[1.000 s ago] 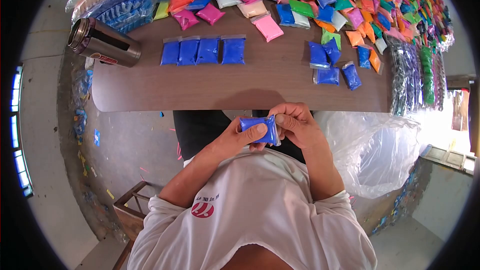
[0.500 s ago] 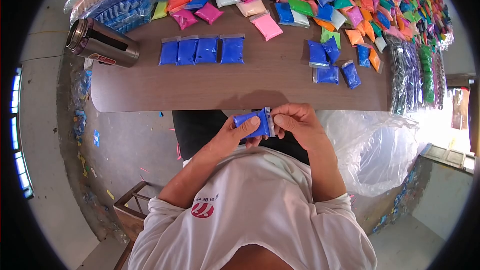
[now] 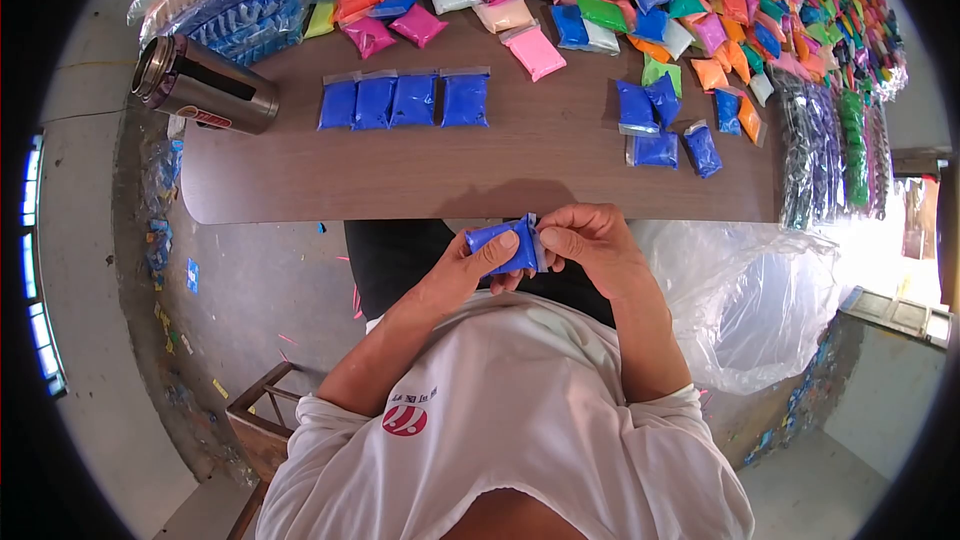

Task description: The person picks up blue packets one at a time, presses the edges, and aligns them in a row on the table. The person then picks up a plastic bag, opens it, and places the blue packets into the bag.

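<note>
Just off the table's front edge, over my lap, my left hand (image 3: 468, 268) grips a small blue packet (image 3: 513, 246), thumb on top. The packet's clear end strip points right. My right hand (image 3: 590, 245) pinches that strip between thumb and fingers; part of the fingers is hidden behind the packet. On the table ahead, several similar blue packets (image 3: 413, 101) lie side by side in a row, clear ends toward the far side. To the right, more blue packets (image 3: 655, 149) lie loosely, some overlapping.
A big heap of coloured packets (image 3: 603, 13) covers the table's far side. At the left lies a steel thermos (image 3: 215, 90); bundled packets (image 3: 815, 155) line the right end. A clear plastic bag (image 3: 745, 305) hangs or stands right of my lap, and a wooden stool (image 3: 265, 410) is lower left.
My right hand has shifted very slightly along the packet's clear strip. The packet stays in both hands, and the things on the table have not moved.
</note>
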Tool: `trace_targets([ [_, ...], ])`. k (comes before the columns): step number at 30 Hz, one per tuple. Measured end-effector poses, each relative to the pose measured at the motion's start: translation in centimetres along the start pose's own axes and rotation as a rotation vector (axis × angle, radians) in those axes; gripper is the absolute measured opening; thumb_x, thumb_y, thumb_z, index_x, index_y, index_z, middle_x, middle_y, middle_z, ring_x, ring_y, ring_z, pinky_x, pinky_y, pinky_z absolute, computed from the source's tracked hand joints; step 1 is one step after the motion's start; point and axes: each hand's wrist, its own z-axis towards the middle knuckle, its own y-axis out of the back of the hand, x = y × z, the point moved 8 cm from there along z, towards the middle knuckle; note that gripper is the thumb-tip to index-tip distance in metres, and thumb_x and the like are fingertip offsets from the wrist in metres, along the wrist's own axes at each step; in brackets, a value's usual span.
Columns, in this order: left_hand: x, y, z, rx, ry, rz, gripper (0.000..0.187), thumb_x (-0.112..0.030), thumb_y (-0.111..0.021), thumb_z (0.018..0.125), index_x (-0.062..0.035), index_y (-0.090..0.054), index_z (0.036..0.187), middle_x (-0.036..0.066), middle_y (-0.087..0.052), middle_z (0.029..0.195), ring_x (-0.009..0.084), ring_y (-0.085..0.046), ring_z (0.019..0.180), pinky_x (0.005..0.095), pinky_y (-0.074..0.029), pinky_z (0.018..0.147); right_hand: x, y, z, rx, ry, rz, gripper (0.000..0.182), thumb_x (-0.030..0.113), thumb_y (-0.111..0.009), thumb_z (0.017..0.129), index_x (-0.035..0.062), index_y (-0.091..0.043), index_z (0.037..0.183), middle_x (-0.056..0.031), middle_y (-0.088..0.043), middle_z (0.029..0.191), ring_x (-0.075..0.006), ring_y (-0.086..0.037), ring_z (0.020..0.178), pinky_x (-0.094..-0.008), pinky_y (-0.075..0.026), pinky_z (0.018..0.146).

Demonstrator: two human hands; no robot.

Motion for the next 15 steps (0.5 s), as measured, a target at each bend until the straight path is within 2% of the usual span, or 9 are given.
trace_targets([
  [2,-0.01,0.01,0.03,0.0,0.0,0.001,0.051,-0.049,-0.049,0.096,0.0004,-0.063,0.092,0.008,-0.061,0.074,0.0103,-0.054,0.059,0.0227,-0.04,0.049,-0.01,0.06,0.08,-0.015,-0.004,-0.002,0.023,0.02,-0.071,0.086,-0.0024,-0.069,0.091,-0.0077,-0.066,0.073,-0.0127,-0.061,0.064,-0.0237,-0.049,0.057],
  [15,-0.1,0.02,0.09,-0.015,0.005,0.014,0.053,-0.05,-0.049,0.095,0.0013,-0.064,0.093,0.007,-0.062,0.074,0.0097,-0.053,0.059,0.0224,-0.04,0.049,0.12,0.35,-0.22,-0.023,-0.018,0.009,0.02,0.018,-0.073,0.084,-0.0014,-0.069,0.09,-0.0066,-0.067,0.073,-0.012,-0.062,0.065,-0.0228,-0.049,0.058],
])
